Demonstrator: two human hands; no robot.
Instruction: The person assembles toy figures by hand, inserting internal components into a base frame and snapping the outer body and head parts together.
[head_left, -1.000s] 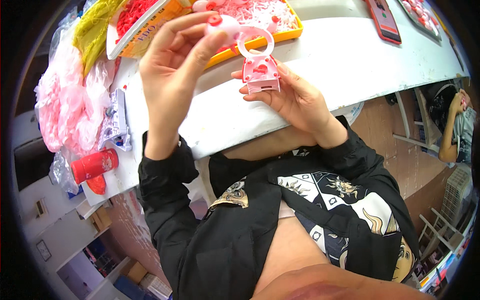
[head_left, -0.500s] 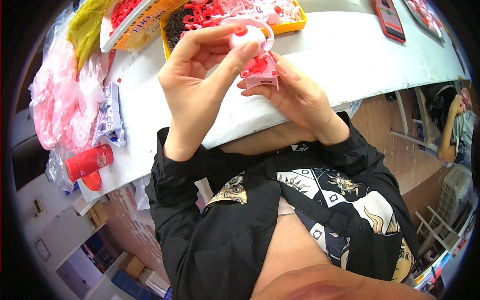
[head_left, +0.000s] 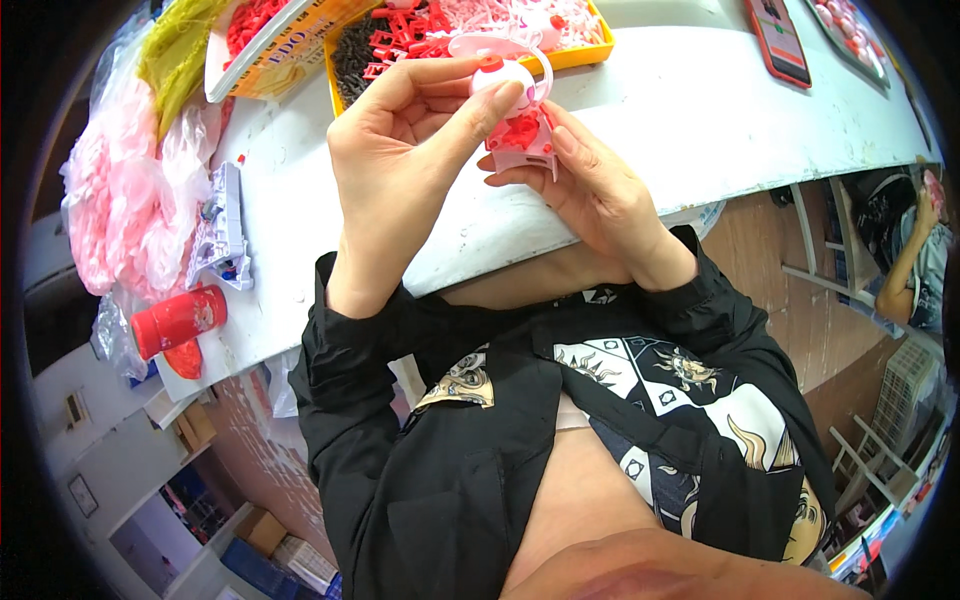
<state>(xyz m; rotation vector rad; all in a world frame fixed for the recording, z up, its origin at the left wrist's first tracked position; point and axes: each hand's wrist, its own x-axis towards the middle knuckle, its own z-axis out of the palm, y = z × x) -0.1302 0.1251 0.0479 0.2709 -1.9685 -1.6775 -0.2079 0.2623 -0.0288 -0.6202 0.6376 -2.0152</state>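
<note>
Pink case (head_left: 521,157), upper centre of the frame: your right hand (head_left: 605,188) grips it, thumb along its right side, seemingly to steady it. White ball (head_left: 508,78), just above the case: pinched between thumb and fingers of your left hand (head_left: 398,160), apparently for fine control; whether ball and case touch, you cannot tell. White ring (head_left: 546,72): beside the ball, rightward. Yellow tray (head_left: 582,56), top centre: small parts inside, presumably within your reach; its near rim bounds forward movement. White table (head_left: 660,115): near edge passes beneath your forearms; more room rightward, toward the phone (head_left: 777,42), upper right. Red can (head_left: 180,320): left, by the table's side edge.
</note>
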